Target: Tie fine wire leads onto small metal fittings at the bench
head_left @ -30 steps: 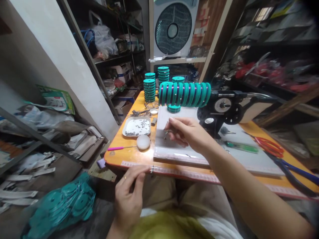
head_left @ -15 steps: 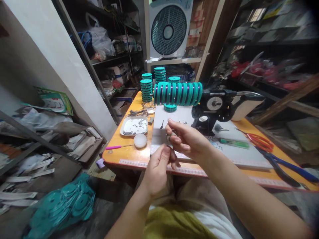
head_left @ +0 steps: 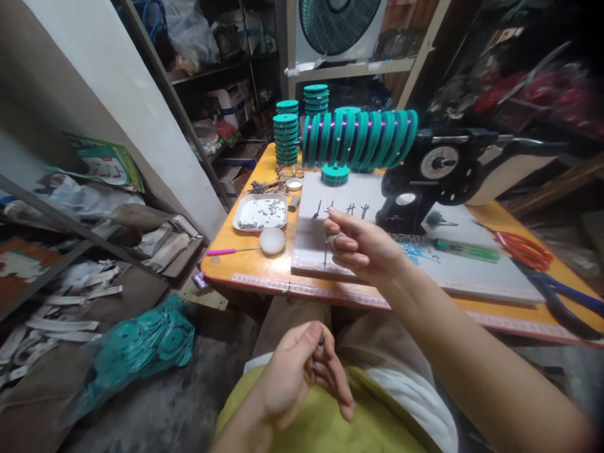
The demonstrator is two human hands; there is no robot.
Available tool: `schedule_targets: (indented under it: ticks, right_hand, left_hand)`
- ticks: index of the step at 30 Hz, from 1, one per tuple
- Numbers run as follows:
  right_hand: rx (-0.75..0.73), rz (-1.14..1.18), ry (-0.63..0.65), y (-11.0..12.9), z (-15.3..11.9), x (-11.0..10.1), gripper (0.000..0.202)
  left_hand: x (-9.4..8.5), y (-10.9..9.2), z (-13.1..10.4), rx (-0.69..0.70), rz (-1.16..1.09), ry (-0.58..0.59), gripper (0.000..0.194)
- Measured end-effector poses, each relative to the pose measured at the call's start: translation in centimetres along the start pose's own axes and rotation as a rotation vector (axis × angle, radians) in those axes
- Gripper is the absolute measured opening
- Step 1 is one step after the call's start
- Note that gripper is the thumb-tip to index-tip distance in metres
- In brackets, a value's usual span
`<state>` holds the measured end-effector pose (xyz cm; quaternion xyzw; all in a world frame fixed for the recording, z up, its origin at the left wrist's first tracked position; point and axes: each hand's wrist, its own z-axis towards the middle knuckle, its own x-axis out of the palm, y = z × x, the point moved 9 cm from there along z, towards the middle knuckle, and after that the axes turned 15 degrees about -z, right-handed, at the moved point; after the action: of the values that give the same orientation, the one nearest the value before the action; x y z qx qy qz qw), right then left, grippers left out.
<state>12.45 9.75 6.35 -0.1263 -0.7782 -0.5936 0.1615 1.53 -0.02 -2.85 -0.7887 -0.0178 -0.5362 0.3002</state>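
My left hand (head_left: 306,371) is low over the lap, its curled fingers and thumb closed on small dark parts. Over the front of the white board (head_left: 309,251), my right hand (head_left: 352,242) pinches a small metal part (head_left: 334,238) with a thin stem pointing down. Several small dark pieces (head_left: 357,209) lie on the board beyond it. Behind the right hand, a row of green spools (head_left: 358,138) wound with purple wire sits on a black machine (head_left: 406,201). To the left are a white tray (head_left: 260,212) of small metal parts and a round whitish container (head_left: 272,241).
Stacks of green spools (head_left: 285,138) stand at the back left. A pink-handled tool (head_left: 221,252) lies at the left edge. On the right are a green tool (head_left: 467,250), red-handled pliers (head_left: 523,248) and blue-handled cutters (head_left: 566,302). A bag of green spools (head_left: 141,346) rests on the floor.
My hands have separated: the left has dropped toward the lap, while the right remains over the board. The view has tilted downward.
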Motion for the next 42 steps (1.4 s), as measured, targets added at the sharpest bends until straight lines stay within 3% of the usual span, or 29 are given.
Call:
schedule_targets:
  ticks: [19, 22, 25, 28, 32, 35, 40, 42]
  right_hand:
    - [-0.096, -0.097, -0.039, 0.6, 0.1, 0.1, 0.035]
    - [-0.183, -0.240, -0.037, 1.6, -0.2, -0.3, 0.025]
    - [-0.288, -0.618, -0.045, 3.7, -0.8, -0.3, 0.031]
    - [-0.324, -0.987, -0.032, 5.3, -1.3, 0.4, 0.035]
    - [-0.367, -1.192, 0.002, 6.4, -1.5, 1.3, 0.039]
    - [-0.337, -1.114, 0.006, 6.0, -1.2, 0.7, 0.039]
    - [-0.116, -0.497, 0.203, 3.3, 0.0, 0.5, 0.038]
    - [-0.040, -0.271, 0.224, 2.6, 0.5, 0.8, 0.045]
  left_hand:
    - [-1.0, 0.3, -1.1, -0.017, -0.029, -0.041, 0.040]
    - [-0.5, -2.1, -0.5, 0.119, 0.144, -0.016, 0.037]
    - [1.6, -5.9, 0.8, 0.344, 0.329, 0.095, 0.035]
    - [3.9, -8.3, 3.3, 0.367, 0.310, 0.176, 0.041]
    - [6.1, -10.8, 6.3, 0.407, 0.475, 0.147, 0.033]
    - [6.3, -12.0, 7.3, 0.477, 0.582, 0.087, 0.035]
    - [5.3, -12.0, 7.0, 0.499, 0.579, 0.042, 0.037]
    - [5.1, -11.6, 6.8, 0.481, 0.557, 0.042, 0.038]
